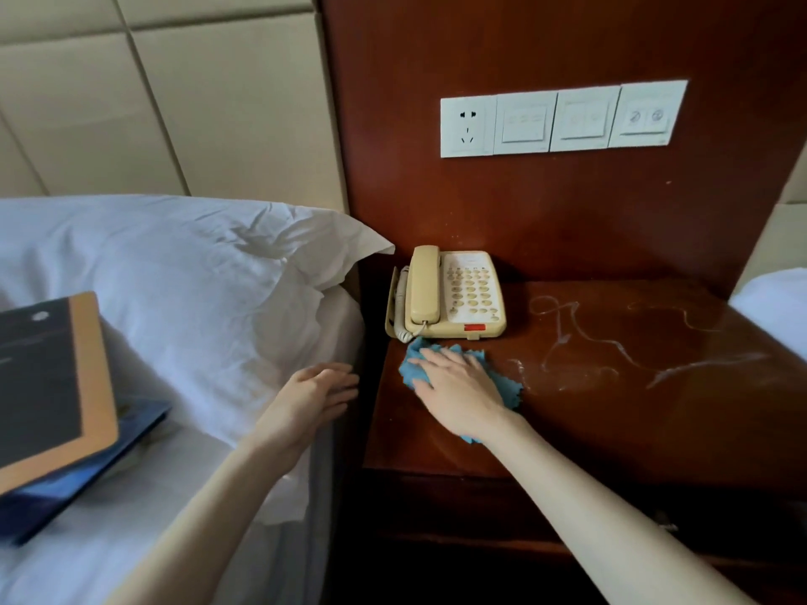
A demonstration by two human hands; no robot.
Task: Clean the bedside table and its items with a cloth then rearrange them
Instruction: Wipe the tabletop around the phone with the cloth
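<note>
Pressing down on the one blue cloth point(504, 382), the right grip point(458, 386) is lying spread and flat, fingers straight, toward the nine o'clock side of the one table point(633, 408). The cloth is showing under the palm and past it at twelve and three o'clock. One cream telephone point(450, 294) is sitting just beside the cloth at twelve o'clock. White streaks point(611, 342) are marking the table at three o'clock. At nine o'clock the left grip point(314, 390) is lying relaxed, holding nothing, at the edge of the bed point(174, 495), near one pillow point(196, 272). Two folders point(52, 377) are lying stacked on the bed. Four white wall plates point(559, 120) are hanging above.
</note>
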